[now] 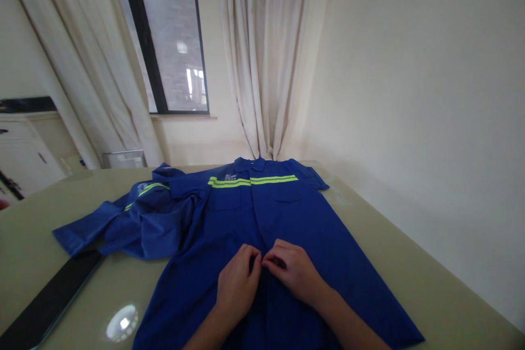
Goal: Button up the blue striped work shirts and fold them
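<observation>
Both the left hand (237, 284) and right hand (292, 272) pinch the blue shirt (262, 219) front placket together. Beyond the pinch, toward the collar, the front looks closed; nearer, below the hands, I cannot tell.

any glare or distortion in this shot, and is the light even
Head view: a round bright glare spot sits on the glossy table left of the blue work shirt; the window is the light source, so the room is dim and uneven; wide-angle distortion bends the curtains; both hands look slightly soft.

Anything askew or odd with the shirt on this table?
Yes. The blue work shirt lies flat, but its sleeve toward the dark tablet is bunched and crumpled. Both hands, left hand and right hand, pinch the front placket.
</observation>
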The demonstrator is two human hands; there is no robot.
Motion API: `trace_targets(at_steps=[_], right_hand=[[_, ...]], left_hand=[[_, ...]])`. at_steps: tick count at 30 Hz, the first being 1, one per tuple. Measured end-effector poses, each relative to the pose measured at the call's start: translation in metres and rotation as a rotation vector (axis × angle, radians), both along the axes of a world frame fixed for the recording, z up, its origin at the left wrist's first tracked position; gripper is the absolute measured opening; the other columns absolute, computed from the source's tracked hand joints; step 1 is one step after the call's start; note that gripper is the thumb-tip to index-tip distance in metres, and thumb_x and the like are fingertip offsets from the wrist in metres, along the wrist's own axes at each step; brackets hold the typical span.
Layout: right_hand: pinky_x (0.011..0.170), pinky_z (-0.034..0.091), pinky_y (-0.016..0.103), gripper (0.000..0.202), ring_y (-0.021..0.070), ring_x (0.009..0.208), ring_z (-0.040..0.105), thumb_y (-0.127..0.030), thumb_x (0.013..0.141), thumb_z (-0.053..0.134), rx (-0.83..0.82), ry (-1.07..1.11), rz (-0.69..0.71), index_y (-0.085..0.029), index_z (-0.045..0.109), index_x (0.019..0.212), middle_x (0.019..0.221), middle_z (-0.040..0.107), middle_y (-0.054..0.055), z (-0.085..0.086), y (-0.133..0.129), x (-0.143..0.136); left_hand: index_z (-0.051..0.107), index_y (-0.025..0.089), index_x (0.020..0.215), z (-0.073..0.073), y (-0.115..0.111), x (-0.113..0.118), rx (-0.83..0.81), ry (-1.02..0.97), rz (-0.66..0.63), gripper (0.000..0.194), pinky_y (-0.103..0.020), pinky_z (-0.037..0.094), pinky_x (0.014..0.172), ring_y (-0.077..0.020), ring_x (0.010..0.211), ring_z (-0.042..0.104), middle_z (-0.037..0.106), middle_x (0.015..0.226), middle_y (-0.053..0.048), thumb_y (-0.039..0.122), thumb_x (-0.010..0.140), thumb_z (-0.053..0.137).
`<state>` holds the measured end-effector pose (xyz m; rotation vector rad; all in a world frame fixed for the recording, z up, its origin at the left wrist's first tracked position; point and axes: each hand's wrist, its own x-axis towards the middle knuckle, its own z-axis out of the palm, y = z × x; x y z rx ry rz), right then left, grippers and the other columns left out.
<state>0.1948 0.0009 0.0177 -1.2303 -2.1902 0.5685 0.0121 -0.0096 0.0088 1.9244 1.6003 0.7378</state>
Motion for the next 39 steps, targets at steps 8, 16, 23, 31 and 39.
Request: trace_targets(at_steps=[8,16,23,31,39], right_hand=[[0.07,0.041,0.026,0.026,0.0151,0.076,0.061,-0.041,0.098,0.063,-0.033,0.035,-0.075,-0.022,0.07,0.082,0.082,0.065,0.0,-0.006,0.002,-0.002],[0.066,0.041,0.025,0.016,0.0136,0.072,0.057,-0.032,0.087,0.074,-0.119,0.069,-0.098,-0.022,0.066,0.096,0.089,0.061,-0.002,-0.001,0.004,0.002],[0.087,0.047,0.028,0.048,0.0169,0.094,0.064,-0.003,0.081,0.055,-0.144,0.035,-0.035,-0.028,0.066,0.12,0.107,0.064,0.002,0.008,0.008,0.018],[0.079,0.049,0.035,0.015,0.0259,0.095,0.07,-0.032,0.096,0.056,-0.142,-0.372,-0.346,-0.023,0.067,0.102,0.108,0.07,0.008,0.016,0.01,-0.007],[0.064,0.043,0.027,0.021,0.0226,0.091,0.07,-0.022,0.092,0.06,0.004,-0.475,-0.338,-0.027,0.061,0.112,0.112,0.066,0.005,0.02,0.035,-0.022]], left_hand=[[0.061,0.026,0.093,-0.003,0.0,-0.002,0.023,-0.107,-0.035,0.023,-0.026,0.04,0.07,-0.0151,0.077,0.063,0.066,0.085,0.003,0.034,0.101,0.041],[0.064,0.026,0.093,-0.006,0.001,-0.006,0.166,-0.044,-0.152,0.021,-0.033,0.049,0.085,-0.0195,0.095,0.065,0.07,0.099,-0.001,0.018,0.095,0.044],[0.056,0.027,0.14,-0.017,-0.013,-0.006,0.349,0.375,-0.21,0.043,-0.055,0.031,0.121,-0.0279,0.147,0.041,0.049,0.157,-0.006,0.029,0.1,0.042],[0.059,0.028,0.14,0.011,-0.028,0.002,0.151,0.505,-0.293,0.052,-0.054,0.037,0.117,-0.0316,0.143,0.046,0.049,0.157,-0.008,0.02,0.091,0.043],[0.072,0.025,0.09,0.045,0.024,0.013,0.037,0.513,-0.112,0.033,-0.038,0.052,0.08,-0.028,0.093,0.073,0.077,0.096,-0.008,0.026,0.095,0.039]])
